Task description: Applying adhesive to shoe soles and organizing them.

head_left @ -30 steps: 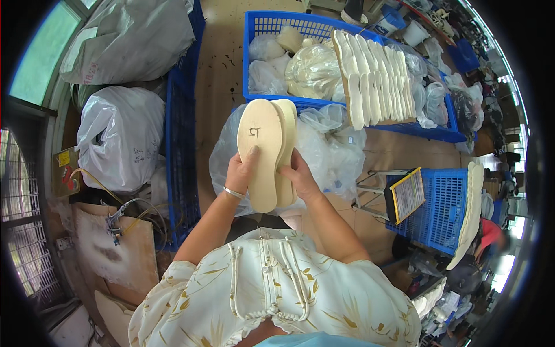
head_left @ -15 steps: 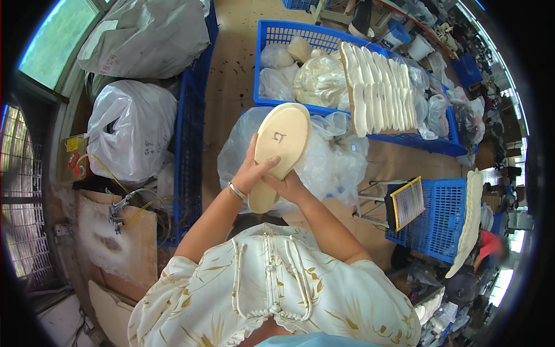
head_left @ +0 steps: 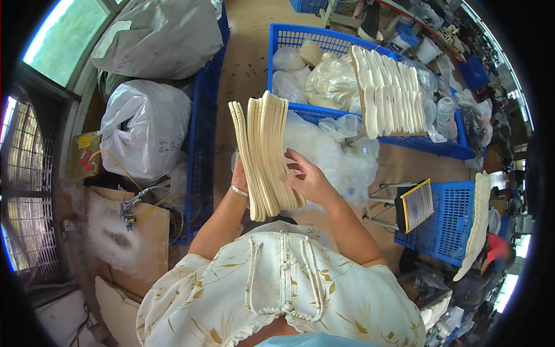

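A thick stack of cream-coloured insoles (head_left: pixel 265 156) stands nearly upright in front of my chest, edges toward me. One or two insoles on its left lean away from the others at the top, leaving a narrow gap. My left hand (head_left: pixel 239 175) grips the stack low on its left side, with most fingers hidden behind it. At the right side is my right hand (head_left: pixel 311 179), fingers apart and bent, their tips at or against the insole edges.
A blue crate (head_left: pixel 361 110) ahead holds bagged goods, with a board of white insole-shaped pieces (head_left: pixel 390 92) across it. Clear plastic bags (head_left: pixel 341 159) lie beyond my hands. Left are a blue crate wall (head_left: pixel 199 127), white bags (head_left: pixel 147 130) and a spray gun (head_left: pixel 130 208). Another blue crate (head_left: pixel 439 217) stands right.
The stack has turned from showing an insole's marked flat face to showing its edges. My right hand has moved from the front to the right side, and its fingers have spread.
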Demonstrator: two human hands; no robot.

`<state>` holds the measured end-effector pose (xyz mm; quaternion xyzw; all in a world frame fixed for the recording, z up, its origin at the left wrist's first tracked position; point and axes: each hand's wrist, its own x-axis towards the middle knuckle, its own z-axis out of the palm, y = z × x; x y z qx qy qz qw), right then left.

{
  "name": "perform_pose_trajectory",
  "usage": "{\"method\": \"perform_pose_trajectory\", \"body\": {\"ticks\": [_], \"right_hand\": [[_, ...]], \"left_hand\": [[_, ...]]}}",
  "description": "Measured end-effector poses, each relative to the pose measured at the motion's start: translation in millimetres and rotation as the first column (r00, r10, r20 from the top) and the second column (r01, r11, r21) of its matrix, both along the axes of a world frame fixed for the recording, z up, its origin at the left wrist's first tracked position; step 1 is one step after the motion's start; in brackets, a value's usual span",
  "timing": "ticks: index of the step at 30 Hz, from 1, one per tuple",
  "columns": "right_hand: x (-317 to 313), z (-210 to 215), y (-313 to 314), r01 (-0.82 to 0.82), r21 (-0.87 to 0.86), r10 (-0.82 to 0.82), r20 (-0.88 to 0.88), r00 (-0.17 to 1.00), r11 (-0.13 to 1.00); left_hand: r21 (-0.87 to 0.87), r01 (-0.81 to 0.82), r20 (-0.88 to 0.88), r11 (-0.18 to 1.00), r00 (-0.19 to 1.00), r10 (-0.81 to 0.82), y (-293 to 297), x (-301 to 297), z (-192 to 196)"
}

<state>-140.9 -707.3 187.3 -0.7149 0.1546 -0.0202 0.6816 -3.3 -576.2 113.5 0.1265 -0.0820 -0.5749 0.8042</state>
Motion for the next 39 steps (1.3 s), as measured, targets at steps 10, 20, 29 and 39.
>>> {"method": "perform_pose_trajectory", "body": {"ticks": [10,20,29,39], "right_hand": [[20.5,19.7,14.9,-0.018,0.116,0.006,0.099,0.995,0.993],[40.9,36.8,15.0,-0.184,0.21,0.192,-0.017,0.981,0.96],[50.0,49.0,31.3,-0.176,0.234,0.148,0.133,0.98,0.956],[53.1,42.2,27.8,-0.243,0.135,0.204,0.251,0.946,0.961]], "left_hand": [[-0.075,-0.14,-0.183,0.987,0.975,0.124,21.7,4.6,25.2],[-0.093,-0.225,-0.021,0.97,0.974,0.224,34.2,13.3,37.1],[0.037,-0.418,-0.086,0.908,0.903,0.42,46.9,18.1,30.2],[0.016,-0.457,-0.073,0.89,0.887,0.456,57.0,18.8,22.3]]}}
